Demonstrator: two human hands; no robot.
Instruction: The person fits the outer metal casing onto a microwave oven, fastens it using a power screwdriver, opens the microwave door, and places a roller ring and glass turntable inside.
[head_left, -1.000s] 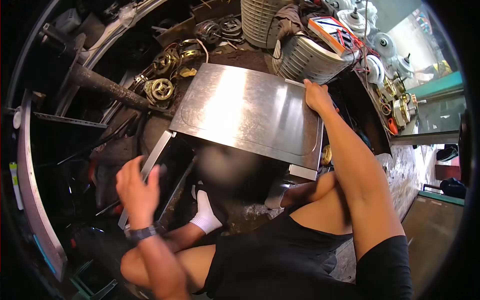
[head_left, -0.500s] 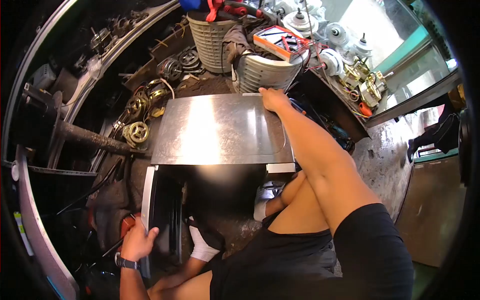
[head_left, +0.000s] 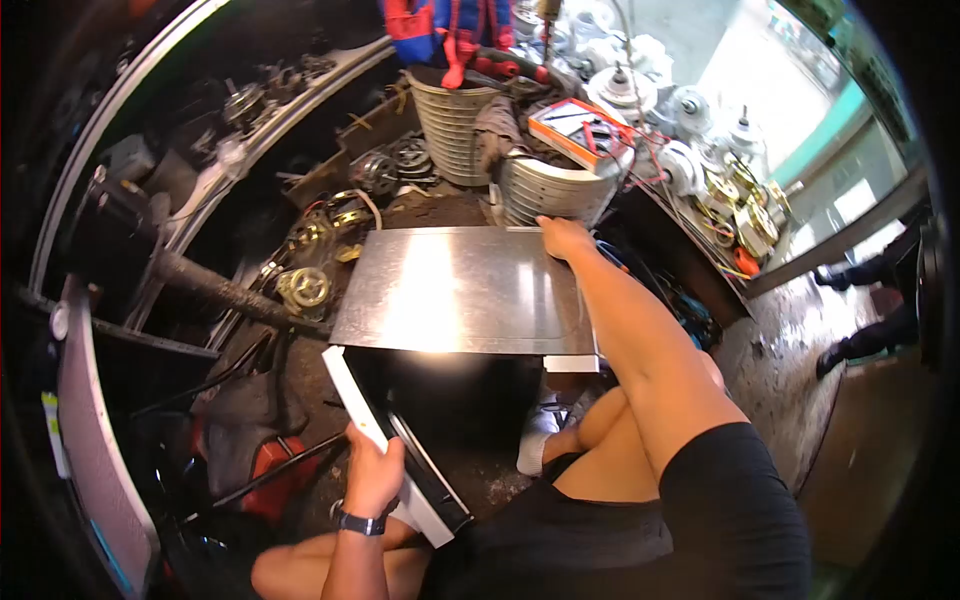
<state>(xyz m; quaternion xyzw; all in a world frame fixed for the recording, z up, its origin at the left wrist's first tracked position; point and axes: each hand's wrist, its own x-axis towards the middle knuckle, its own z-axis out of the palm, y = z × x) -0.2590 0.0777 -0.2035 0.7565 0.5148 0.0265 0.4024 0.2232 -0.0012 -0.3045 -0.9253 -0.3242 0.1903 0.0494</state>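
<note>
A brushed metal panel with a bright glare lies before me, with a dark opening below its near edge. My right hand is closed over the panel's far right corner. Lower down, my left hand, with a watch on its wrist, is closed around a long white-edged side panel. That side panel slants from under the metal panel's near left corner toward my lap. A short white strip shows at the near right corner. Whether the side panel is joined to the metal panel, I cannot tell.
Two ribbed tubs stand beyond the panel, one topped by an orange-edged tray. Motor parts lie to the left, beside a thick rusty pipe. A person's legs show at right.
My left hand has moved right and slightly up with the side panel, whose lower end has swung right into a slant. My right hand keeps its hold; the whole view has shifted.
</note>
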